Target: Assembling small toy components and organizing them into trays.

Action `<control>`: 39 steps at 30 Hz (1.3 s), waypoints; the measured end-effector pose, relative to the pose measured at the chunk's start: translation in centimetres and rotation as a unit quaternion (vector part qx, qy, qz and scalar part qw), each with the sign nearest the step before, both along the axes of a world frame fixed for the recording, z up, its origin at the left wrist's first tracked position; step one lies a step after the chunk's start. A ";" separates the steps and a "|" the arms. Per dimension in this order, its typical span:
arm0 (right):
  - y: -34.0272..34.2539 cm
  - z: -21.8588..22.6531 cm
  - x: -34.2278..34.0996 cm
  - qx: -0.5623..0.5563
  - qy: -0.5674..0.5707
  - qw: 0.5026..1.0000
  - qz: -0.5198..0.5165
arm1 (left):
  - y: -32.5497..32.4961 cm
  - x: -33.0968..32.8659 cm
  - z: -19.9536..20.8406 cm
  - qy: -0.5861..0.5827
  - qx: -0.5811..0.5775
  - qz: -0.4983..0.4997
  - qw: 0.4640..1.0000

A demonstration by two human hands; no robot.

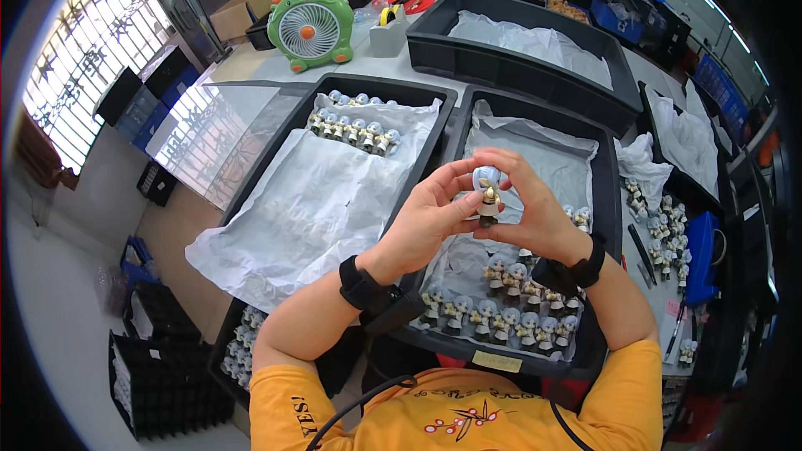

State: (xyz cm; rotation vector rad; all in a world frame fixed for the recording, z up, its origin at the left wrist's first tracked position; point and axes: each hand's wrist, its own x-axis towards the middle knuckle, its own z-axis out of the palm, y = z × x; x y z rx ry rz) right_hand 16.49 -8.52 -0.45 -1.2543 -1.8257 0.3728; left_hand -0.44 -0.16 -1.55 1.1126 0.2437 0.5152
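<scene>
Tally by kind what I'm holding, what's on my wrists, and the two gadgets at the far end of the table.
Figurine, held between left hand and right hand: 1
Black wristbands: 2
Green fan: 1
Tape dispenser: 1
Total: 5

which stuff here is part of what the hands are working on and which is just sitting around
In use:
- left hand and right hand, together holding one small figurine
- black tray under the hands, with rows of figurines
- left tray, a few figurines at its far end

Lying about:
- green fan
- tape dispenser
- cardboard box
</scene>
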 end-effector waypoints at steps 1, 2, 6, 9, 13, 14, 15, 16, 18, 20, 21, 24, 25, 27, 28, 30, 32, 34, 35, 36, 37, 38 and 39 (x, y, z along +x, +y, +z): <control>0.0 0.0 0.1 -0.002 -0.001 1.000 0.002 | 0.0 0.0 0.0 -0.001 -0.008 -0.004 1.000; 0.0 0.0 0.2 -0.003 -0.003 1.000 0.004 | 0.0 0.1 0.0 -0.001 -0.016 -0.007 1.000; 0.1 -0.1 0.3 -0.009 -0.003 1.000 0.001 | 0.0 0.2 0.1 -0.004 -0.016 -0.006 1.000; 0.1 -0.2 0.3 -0.018 0.006 1.000 0.005 | 0.0 0.1 0.0 0.001 -0.016 0.001 1.000; 0.0 0.0 0.2 -0.040 0.015 0.999 0.010 | 0.0 0.0 0.0 -0.002 -0.028 0.001 1.000; 0.0 0.1 0.1 -0.057 0.022 0.998 0.010 | -0.1 -0.1 0.0 -0.004 -0.032 0.007 0.999; 0.0 0.0 0.1 -0.058 0.022 0.998 0.010 | 0.0 0.0 0.0 -0.004 -0.033 0.007 0.999; 0.0 0.0 0.1 -0.063 0.029 0.998 0.008 | 0.0 0.0 -0.1 -0.007 -0.045 0.005 0.999; -0.1 -0.1 0.1 -0.069 0.036 0.997 0.006 | 0.0 0.0 -0.1 -0.010 -0.058 0.004 0.998; -0.1 -0.1 0.1 -0.078 0.039 0.996 0.008 | 0.1 0.1 -0.3 -0.011 -0.070 -0.006 0.997; -0.1 -0.1 0.1 -0.079 0.039 0.996 0.009 | 0.2 0.1 -0.3 -0.011 -0.070 -0.006 0.997; 0.1 -0.1 0.1 -0.052 0.036 0.998 0.011 | 0.3 0.0 -0.5 -0.014 -0.074 -0.014 0.997; 0.1 -0.1 0.1 -0.053 0.038 0.998 0.013 | 0.3 -0.1 -0.5 -0.011 -0.076 -0.017 0.997; 0.1 -0.2 0.1 -0.055 0.040 0.998 0.015 | 0.3 -0.1 -0.4 -0.008 -0.077 -0.020 0.997; 0.1 -0.4 0.1 -0.067 0.060 0.996 0.015 | 0.2 0.0 -0.2 -0.009 -0.094 -0.023 0.995; 0.1 -0.5 0.2 -0.079 0.081 0.993 0.015 | 0.2 -0.1 0.2 -0.008 -0.110 -0.026 0.994; 0.0 -0.6 0.3 -0.087 0.098 0.991 0.015 | 0.3 -0.1 0.5 -0.015 -0.131 -0.057 0.990; 0.0 -0.5 0.2 -0.045 0.073 0.996 -0.004 | 0.2 0.0 0.2 -0.021 -0.130 -0.043 0.990; 0.0 -0.5 0.1 -0.003 0.048 0.999 -0.023 | 0.1 0.1 0.1 -0.028 -0.128 -0.029 0.991; 0.0 -0.3 0.0 -0.003 0.049 0.999 -0.023 | 0.0 0.0 0.1 -0.027 -0.128 -0.029 0.991; 0.0 0.1 -0.2 0.048 -0.026 0.998 -0.045 | 0.0 0.0 0.1 -0.011 -0.082 -0.003 0.997; 0.0 0.3 -0.3 0.099 -0.100 0.988 -0.066 | -0.1 0.0 0.1 0.005 -0.036 0.022 0.999; 0.0 0.3 -0.5 0.099 -0.099 0.988 -0.067 | -0.1 0.0 -0.1 0.006 -0.036 0.022 0.999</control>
